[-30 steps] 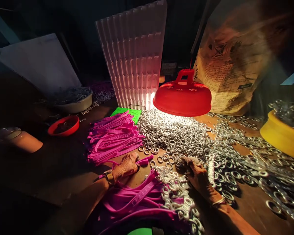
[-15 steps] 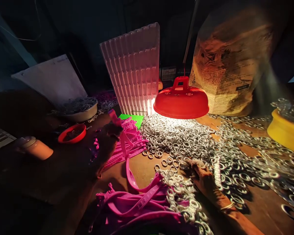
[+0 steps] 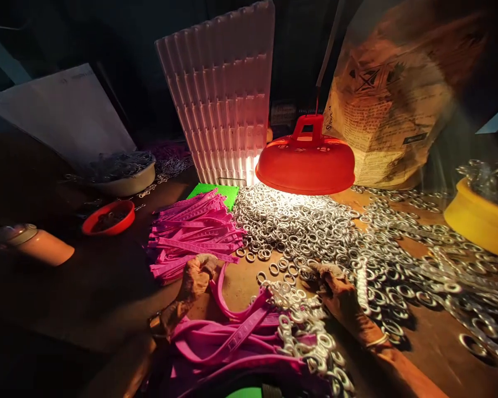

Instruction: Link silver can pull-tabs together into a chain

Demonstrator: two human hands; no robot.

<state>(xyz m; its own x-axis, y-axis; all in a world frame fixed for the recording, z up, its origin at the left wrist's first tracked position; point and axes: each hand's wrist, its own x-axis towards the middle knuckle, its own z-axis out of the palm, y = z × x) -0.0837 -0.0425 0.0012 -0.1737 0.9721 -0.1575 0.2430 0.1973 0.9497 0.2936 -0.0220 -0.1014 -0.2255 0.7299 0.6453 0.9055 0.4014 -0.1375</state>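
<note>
L hand: fingers curled shut round the end of a pink strap, just below the stacked pink strap pile; the strap loops down from the fist toward a looser heap of straps at the near edge. Exact grip hard to read, knuckles lit, fingertips tucked out of sight. L wrist in shadow; something at the wrist, can't tell what.

R hand: lies palm-down on the metal rings, fingers bent, tips buried among the rings, so whether they pinch one can't be told. Thin bangle on R wrist; forearm cut off at bottom edge.

Rings spread over most of the tabletop, brightest under the red lamp, blurred toward the R edge. Some rings already sit threaded on the near straps, details smeared.

Behind strap pile: green mat, mostly covered. White ribbed tray stands upright behind lamp. Printed bag at back R, text unreadable. Yellow bowl w/ rings at R edge, cut off. L side dark: small red dish, pale bowl w/ rings, a pale bottle lying down, white sheet at back.
</note>
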